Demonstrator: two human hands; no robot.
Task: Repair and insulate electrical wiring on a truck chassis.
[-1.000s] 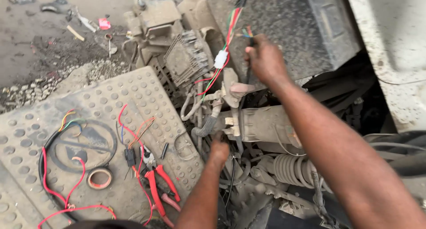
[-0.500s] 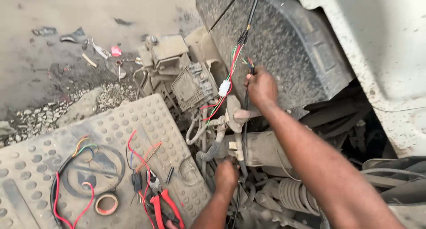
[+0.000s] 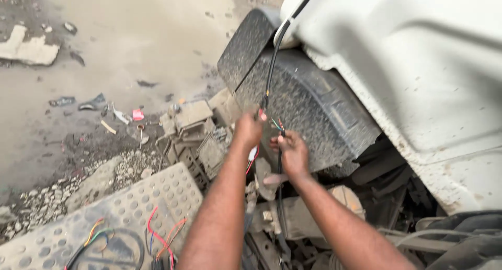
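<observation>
Black sheathed cable (image 3: 270,71) with coloured wire ends sits mid-frame; left hand (image 3: 248,128) pinches it, right hand (image 3: 293,152) pinches the loose wires (image 3: 277,124).

Outdoors in flat daylight, dusty bare ground (image 3: 130,50) stretches away, strewn with litter and a broken concrete slab (image 3: 29,47). Gravel (image 3: 47,199) edges a studded metal step plate (image 3: 130,207); a white vehicle body (image 3: 418,66) rises alongside.

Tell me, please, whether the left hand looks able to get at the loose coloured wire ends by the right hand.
Probably yes: the left hand is beside the coloured wire ends at the right hand, nothing between.
</observation>
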